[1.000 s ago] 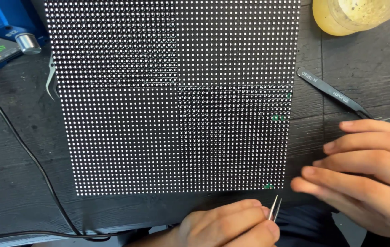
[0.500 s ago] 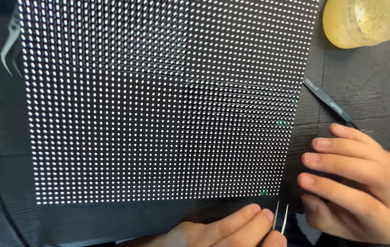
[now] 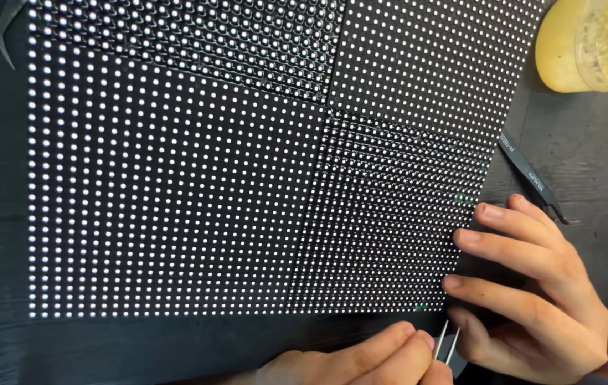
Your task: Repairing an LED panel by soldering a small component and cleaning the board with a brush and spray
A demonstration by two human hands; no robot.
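Lit LED matrix panel (image 3: 247, 164) lies flat on dark bench. Left hand (image 3: 361, 360) pinches fine metal tweezers (image 3: 448, 344), tips just beside panel's lower right corner. Right hand (image 3: 532, 285) spread, fingertips steadying panel's right edge. Step: closing on a pixel; calls for steady, fine tip placement.

The left hand (image 3: 361, 360) held silver tweezers (image 3: 446, 342) at the LED panel's (image 3: 247, 178) lower edge; the right hand (image 3: 539, 292) rested fingertips beside it
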